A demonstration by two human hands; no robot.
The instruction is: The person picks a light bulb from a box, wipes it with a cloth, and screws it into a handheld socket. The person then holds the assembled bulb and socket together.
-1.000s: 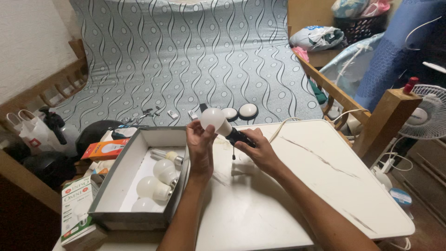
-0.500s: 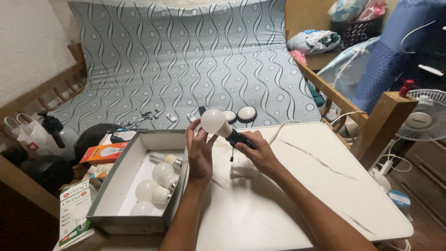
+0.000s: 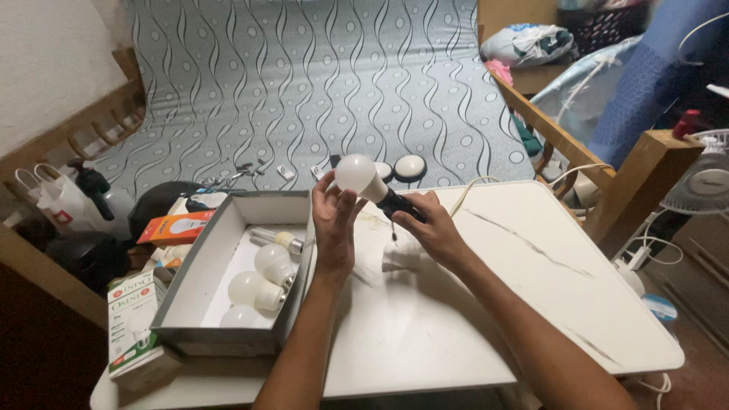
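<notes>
A lived-in room of a home: a patterned grey mattress [image 3: 304, 83] on a wooden bed frame [image 3: 72, 137] fills the far side. A fan [image 3: 706, 182] stands right of the white counter [image 3: 486, 304] (laundry-like bundles [image 3: 524, 42] far right).

We are holding a white bulb [image 3: 357, 174] near the middle of the frame, our left hand [image 3: 334, 220] cupping its globe while our right hand [image 3: 433, 228] is gripping the black lamp socket [image 3: 400, 205] it sits in. Both are hovering over the white table [image 3: 486, 304]. To the left, an open grey box [image 3: 228, 288] is holding more white bulbs [image 3: 258, 285], and a patterned mattress [image 3: 319, 83] is filling the upper frame.
</notes>
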